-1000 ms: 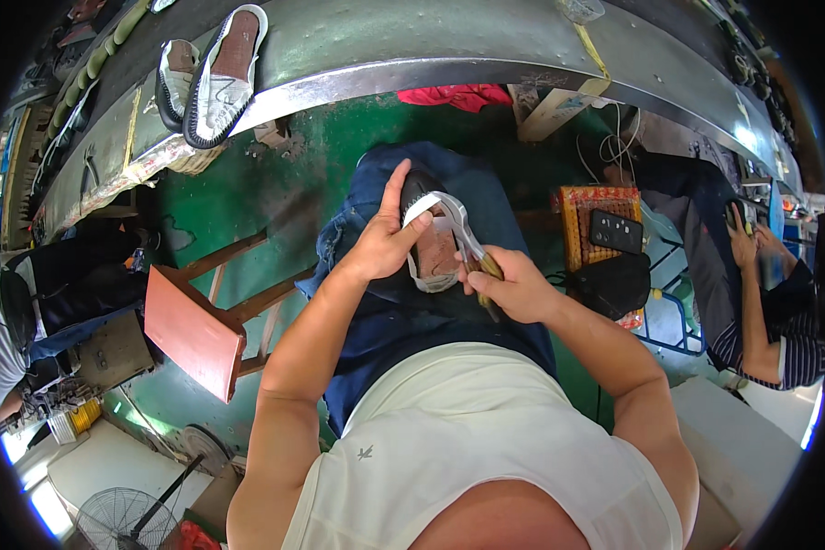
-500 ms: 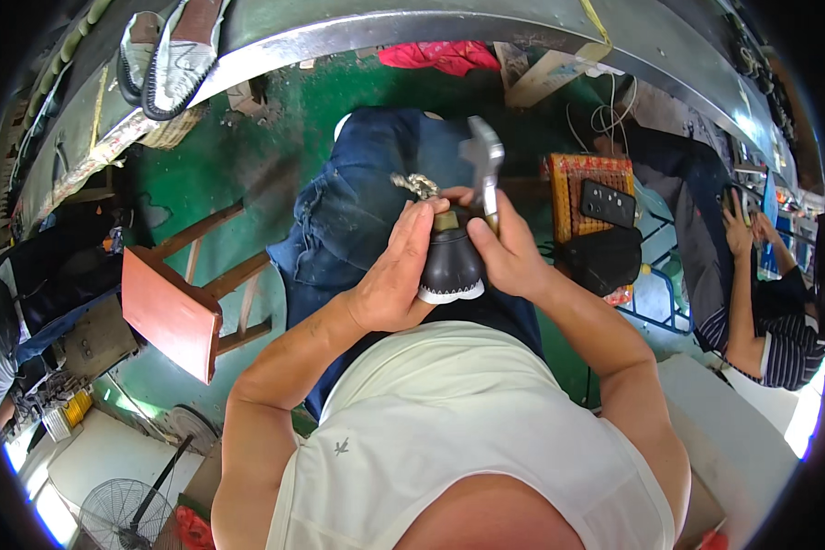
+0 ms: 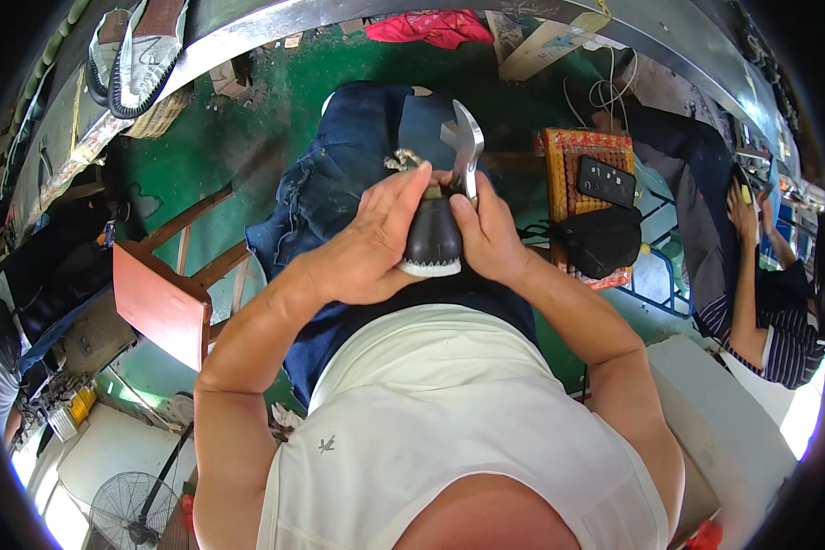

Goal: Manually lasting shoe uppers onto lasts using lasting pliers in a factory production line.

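Note:
A black shoe upper point(image 3: 434, 236) with a white jagged edge sits over my lap, between my two hands. A small tan block point(image 3: 433, 192) shows at its far end. My left hand point(image 3: 368, 236) is cupped round its left side, the thumb side along the black surface. In my right hand point(image 3: 495, 236) is a hammer point(image 3: 469, 147), its silver head pointing up and away from me. That hand's thumb presses against the right side of the upper. The underside of the upper and most of the hammer's handle are hidden by my hands.
At left stands a wooden stool point(image 3: 160, 298) with a reddish top. A beaded seat point(image 3: 564, 174) at right holds a black phone-like device point(image 3: 607, 180) and a black pouch point(image 3: 600, 241). Shoe uppers point(image 3: 147, 60) lie on the metal bench point(image 3: 275, 23). A co-worker's hands point(image 3: 744, 215) show far right.
The hammer head, blurred earlier, is now sharp and turned more upright. My hands and the upper have shifted slightly left and away from me in the picture, and the whole view has shifted a little.

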